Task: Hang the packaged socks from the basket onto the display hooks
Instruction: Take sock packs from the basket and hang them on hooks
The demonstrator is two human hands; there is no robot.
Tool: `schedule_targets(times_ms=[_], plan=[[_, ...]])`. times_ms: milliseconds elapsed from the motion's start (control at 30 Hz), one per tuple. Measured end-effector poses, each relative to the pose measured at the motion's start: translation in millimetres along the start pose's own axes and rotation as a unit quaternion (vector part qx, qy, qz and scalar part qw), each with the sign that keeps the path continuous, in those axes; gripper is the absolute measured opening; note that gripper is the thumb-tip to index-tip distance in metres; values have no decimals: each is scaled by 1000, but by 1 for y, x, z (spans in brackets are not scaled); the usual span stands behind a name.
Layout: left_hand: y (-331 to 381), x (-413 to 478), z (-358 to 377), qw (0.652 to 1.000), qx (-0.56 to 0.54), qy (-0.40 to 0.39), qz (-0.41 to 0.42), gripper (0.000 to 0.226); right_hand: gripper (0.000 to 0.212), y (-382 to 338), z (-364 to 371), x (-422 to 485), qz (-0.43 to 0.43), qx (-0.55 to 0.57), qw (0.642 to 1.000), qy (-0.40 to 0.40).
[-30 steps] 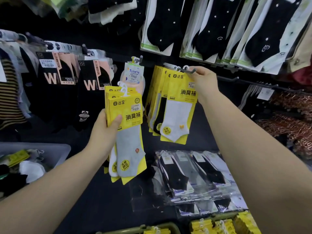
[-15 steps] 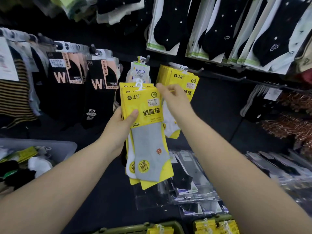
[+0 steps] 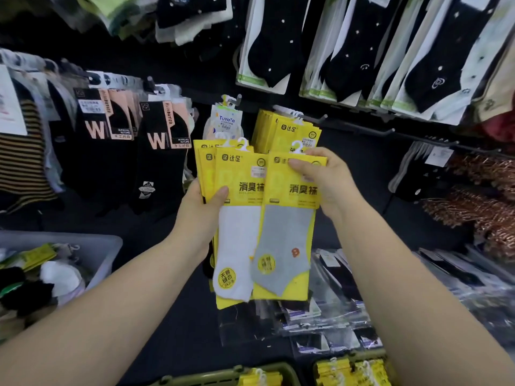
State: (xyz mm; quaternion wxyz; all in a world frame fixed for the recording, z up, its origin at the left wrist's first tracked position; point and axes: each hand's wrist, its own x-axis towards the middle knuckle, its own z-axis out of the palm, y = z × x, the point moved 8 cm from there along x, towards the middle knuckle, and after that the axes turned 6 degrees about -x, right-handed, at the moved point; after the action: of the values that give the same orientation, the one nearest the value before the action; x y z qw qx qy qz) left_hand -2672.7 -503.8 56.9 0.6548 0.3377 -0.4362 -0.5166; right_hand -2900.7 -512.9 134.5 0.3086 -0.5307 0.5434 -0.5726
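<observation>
At the centre of the frame the left hand (image 3: pixel 204 210) gripped a fanned stack of yellow sock packs (image 3: pixel 223 174), thumb pressed across the front card and fingers hidden behind. The front pack of that stack showed a white sock (image 3: pixel 237 246) with a round yellow sticker near its toe. Just to its right, overlapping its edge, the right hand (image 3: pixel 323 179) pinched the top of a separate grey sock pack (image 3: pixel 287 232), thumb on the card's face near the white plastic hanger and the remaining fingers curled behind the right edge. The two packs were side by side and touching, both upright.

Directly behind the hands, in the upper middle, more matching yellow packs (image 3: pixel 287 129) hung from a display hook (image 3: pixel 315 118) that projected from the dark wall. To their left hung a small pale TuyaYa pack (image 3: pixel 225 121), then black packs marked with a large W (image 3: pixel 156 140). Across the upper right ran a row of black dotted socks (image 3: pixel 348 57) in clear sleeves.

At the bottom edge of the frame an olive-green basket (image 3: pixel 289 370) held further yellow packs (image 3: pixel 351 371); only its rim and part of the contents showed. At the lower left a translucent grey bin (image 3: pixel 108 246) held mixed socks. Clear-wrapped dark socks (image 3: pixel 328 310) lay on the shelf below the hands.
</observation>
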Motion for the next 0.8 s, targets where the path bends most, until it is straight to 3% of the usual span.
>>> schedule_targets(times_ms=[267, 500, 800], plan=[[3, 9, -24, 995, 68, 59, 37, 23, 5, -22, -39, 33, -22, 57, 995, 75], [-2, 11, -18, 996, 71, 29, 33, 19, 12, -39, -19, 60, -69, -1, 998, -9], [-8, 10, 1, 998, 53, -40, 15, 20, 11, -34, -9, 73, -45, -17, 998, 51]])
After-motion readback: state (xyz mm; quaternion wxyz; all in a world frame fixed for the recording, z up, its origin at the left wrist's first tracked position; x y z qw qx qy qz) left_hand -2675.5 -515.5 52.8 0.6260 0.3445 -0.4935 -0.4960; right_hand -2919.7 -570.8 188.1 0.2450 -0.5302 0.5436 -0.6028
